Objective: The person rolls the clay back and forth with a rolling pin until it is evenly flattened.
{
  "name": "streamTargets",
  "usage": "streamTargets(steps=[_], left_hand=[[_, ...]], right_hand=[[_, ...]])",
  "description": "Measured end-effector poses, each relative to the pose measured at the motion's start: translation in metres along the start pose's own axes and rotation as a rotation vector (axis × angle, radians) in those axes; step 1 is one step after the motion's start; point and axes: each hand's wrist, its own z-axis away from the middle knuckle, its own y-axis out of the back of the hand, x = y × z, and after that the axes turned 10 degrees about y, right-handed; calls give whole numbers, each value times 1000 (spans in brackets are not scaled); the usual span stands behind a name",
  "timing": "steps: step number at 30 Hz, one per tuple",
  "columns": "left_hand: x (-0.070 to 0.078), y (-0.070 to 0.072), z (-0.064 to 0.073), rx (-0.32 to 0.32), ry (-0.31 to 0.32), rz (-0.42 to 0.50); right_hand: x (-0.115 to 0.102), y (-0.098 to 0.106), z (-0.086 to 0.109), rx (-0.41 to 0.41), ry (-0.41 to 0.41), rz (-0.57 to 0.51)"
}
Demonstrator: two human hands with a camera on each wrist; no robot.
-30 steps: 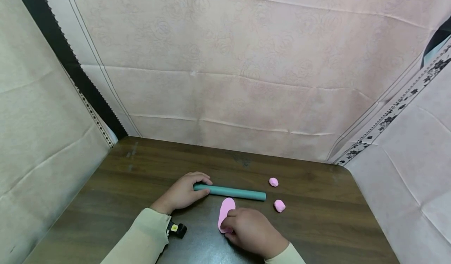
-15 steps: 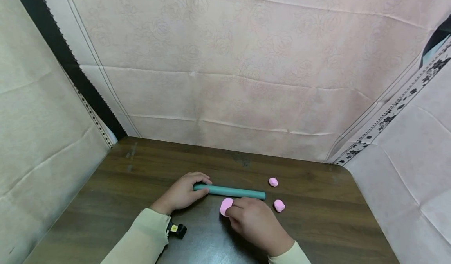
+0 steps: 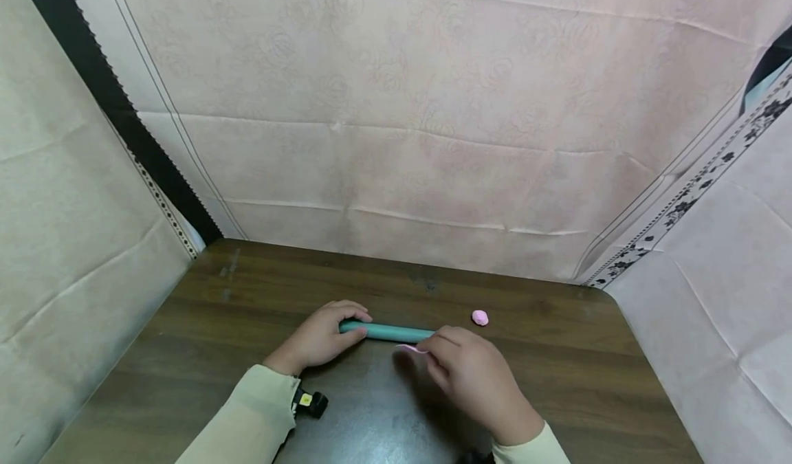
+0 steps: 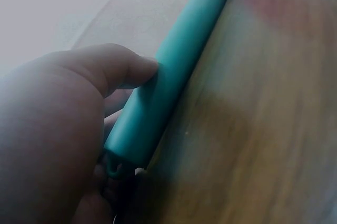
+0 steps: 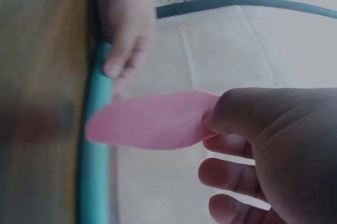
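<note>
My left hand (image 3: 322,337) holds one end of a teal rolling pin (image 3: 396,333) lying on the table, thumb on the near side. A small loop shows at that end of the rolling pin (image 4: 163,87) in the left wrist view. Between thumb and forefinger, my right hand (image 3: 473,378) pinches a thin, flat oval of pink clay (image 5: 152,121), lifted off the table beside the pin. From the head view the clay (image 3: 411,348) appears nearly edge-on. The right hand covers the pin's far end there.
A small lump of pink clay (image 3: 480,317) lies on the brown wooden table (image 3: 247,326) beyond the right hand. Pale cloth sheets (image 3: 396,141) hang at the back and on both sides.
The right hand has peeled the flat clay off the table and raised it toward the pin. The nearer pink lump is now hidden behind that hand. The left hand stays put.
</note>
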Motion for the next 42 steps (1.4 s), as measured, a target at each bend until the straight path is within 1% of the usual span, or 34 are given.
streamTargets(steps=[2, 4, 8, 13, 17, 22, 27, 31, 38, 42], left_hand=[[-1, 0, 0, -1, 0, 0], [-1, -1, 0, -3, 2, 0], [-1, -1, -1, -7, 9, 8], [-1, -1, 0, -5, 21, 18], [-1, 0, -1, 1, 23, 9], [-2, 0, -1, 11, 16, 1], [-2, -1, -1, 5, 15, 15], [-2, -1, 1, 3, 24, 10], [-3, -3, 2, 2, 15, -3], [-2, -2, 0, 4, 8, 5]], right_hand=[[6, 11, 2, 17, -25, 3], [15, 24, 5, 33, -71, 16], [38, 52, 19, 69, -202, 45], [65, 81, 43, 87, -361, 123], [83, 93, 63, 70, -499, 172], [98, 93, 80, 27, -636, 172], [109, 83, 92, -20, -692, 136], [112, 77, 105, -98, -711, 92], [102, 79, 137, -250, -731, 31], [96, 80, 150, -325, -738, -4]])
